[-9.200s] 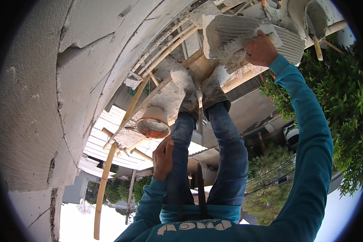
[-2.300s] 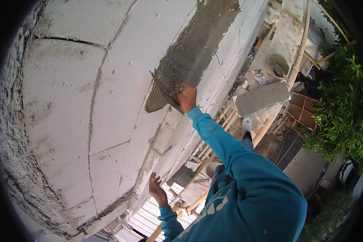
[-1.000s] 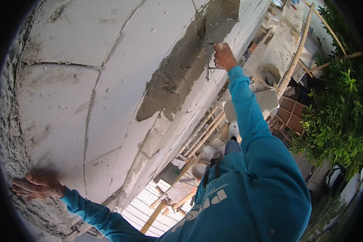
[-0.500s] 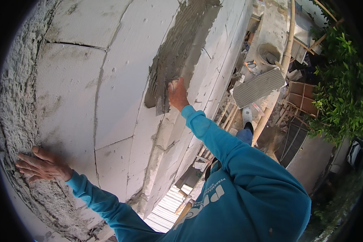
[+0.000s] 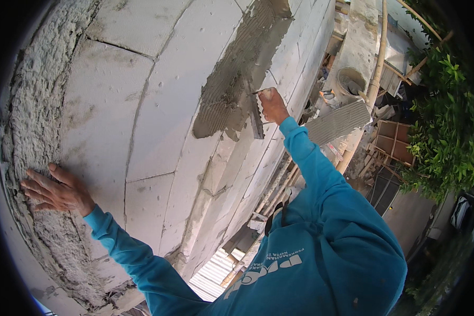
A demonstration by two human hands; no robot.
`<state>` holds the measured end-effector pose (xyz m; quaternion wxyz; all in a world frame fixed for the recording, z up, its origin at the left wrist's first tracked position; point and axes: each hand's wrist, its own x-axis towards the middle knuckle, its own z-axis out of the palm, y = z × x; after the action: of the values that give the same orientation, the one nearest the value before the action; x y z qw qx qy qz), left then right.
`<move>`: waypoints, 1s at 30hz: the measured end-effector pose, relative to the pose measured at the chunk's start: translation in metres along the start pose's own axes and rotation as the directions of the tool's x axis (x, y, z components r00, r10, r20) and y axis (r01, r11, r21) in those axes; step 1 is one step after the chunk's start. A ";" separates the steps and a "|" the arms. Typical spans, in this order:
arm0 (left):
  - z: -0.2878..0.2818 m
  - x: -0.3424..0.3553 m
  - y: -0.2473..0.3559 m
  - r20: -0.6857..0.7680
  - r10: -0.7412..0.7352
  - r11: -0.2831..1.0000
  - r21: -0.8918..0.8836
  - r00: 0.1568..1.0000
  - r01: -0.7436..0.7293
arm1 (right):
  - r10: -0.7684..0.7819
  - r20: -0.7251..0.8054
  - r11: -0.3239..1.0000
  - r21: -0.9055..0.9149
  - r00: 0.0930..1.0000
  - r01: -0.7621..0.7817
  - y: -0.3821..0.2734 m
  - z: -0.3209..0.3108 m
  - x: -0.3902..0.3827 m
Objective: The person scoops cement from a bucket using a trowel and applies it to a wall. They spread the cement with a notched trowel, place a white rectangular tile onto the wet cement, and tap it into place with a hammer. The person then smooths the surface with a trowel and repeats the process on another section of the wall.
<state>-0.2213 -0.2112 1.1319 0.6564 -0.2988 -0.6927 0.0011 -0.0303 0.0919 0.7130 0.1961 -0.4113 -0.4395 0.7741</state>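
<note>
My right hand (image 5: 273,105) grips the handle of a notched trowel (image 5: 256,115). The blade stands on edge at the right side of a grey wet mortar patch (image 5: 224,92), which is combed with ridges on a white block wall (image 5: 168,113). A thicker lump of mortar lies beside the blade, and the patch's lower edge is ragged. Over at the left, my left hand (image 5: 58,190) rests with fingers spread on a strip of rough grey mortar (image 5: 42,121) along the wall's edge. Nothing is in that hand.
Below to the right, a bucket (image 5: 351,81) stands on a plank walkway beside a bamboo pole (image 5: 379,52). A ridged grey board (image 5: 339,124) lies near it, partly behind my right arm. Leafy branches (image 5: 450,121) fill the far right, above scattered debris.
My right hand has moved the trowel rightward, from the patch's lower middle to its right edge. Freshly ridged mortar shows where the blade was. My left hand stays on the rough strip.
</note>
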 end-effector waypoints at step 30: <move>0.012 -0.001 0.019 -0.079 0.062 0.998 0.029 0.995 -0.060 | 0.171 0.106 0.980 -0.120 0.980 -0.158 0.016 -0.040 0.103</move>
<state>-0.2245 -0.1917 1.1218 0.6870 -0.3112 -0.6564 0.0185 -0.0569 0.1727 0.6403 0.0825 -0.4111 -0.4570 0.7844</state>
